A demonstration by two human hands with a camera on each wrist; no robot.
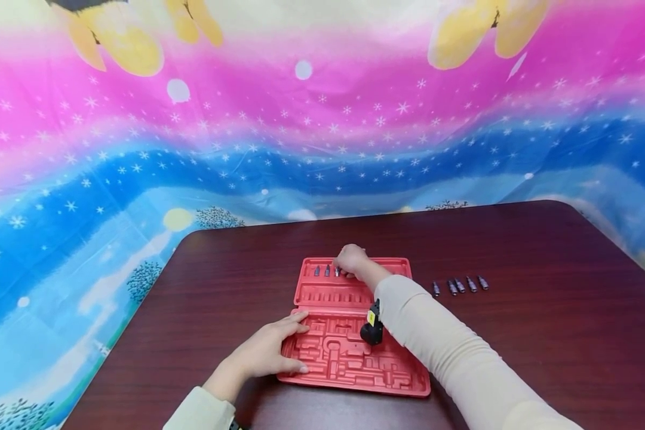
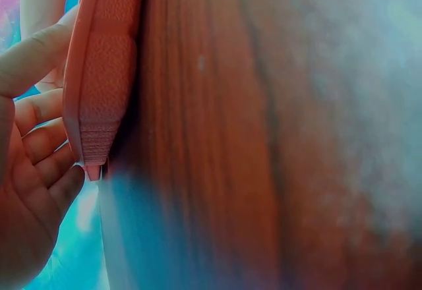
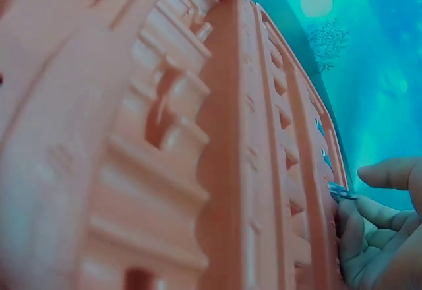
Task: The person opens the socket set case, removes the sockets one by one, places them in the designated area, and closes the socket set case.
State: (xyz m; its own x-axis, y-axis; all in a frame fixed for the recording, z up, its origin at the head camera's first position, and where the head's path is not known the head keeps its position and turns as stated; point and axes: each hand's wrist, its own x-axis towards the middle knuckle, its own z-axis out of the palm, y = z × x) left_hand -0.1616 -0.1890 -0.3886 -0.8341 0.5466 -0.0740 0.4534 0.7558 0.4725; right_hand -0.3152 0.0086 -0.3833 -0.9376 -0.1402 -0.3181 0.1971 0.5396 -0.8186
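Note:
In the head view an unfolded red plastic case (image 1: 355, 391) with moulded slots lies on the table. My left hand (image 1: 266, 349) rests at its left edge, fingers and thumb spread. My right hand (image 1: 351, 261) is at the case's far row. Two small metal socket bits, a left bit (image 1: 317, 270) and a middle one (image 1: 328, 270), sit in that row. A third socket bit (image 3: 343, 192) pokes out of the row in the right wrist view, a right fingertip touching it. The right thumb (image 3: 389, 173) stands apart from that bit.
Several more socket bits (image 1: 470, 284) lie in a loose row on the dark wooden table (image 1: 543, 334), to the right of the case. A colourful printed cloth (image 1: 322, 137) hangs behind the table. A small black camera (image 1: 373, 325) is strapped to the right wrist.

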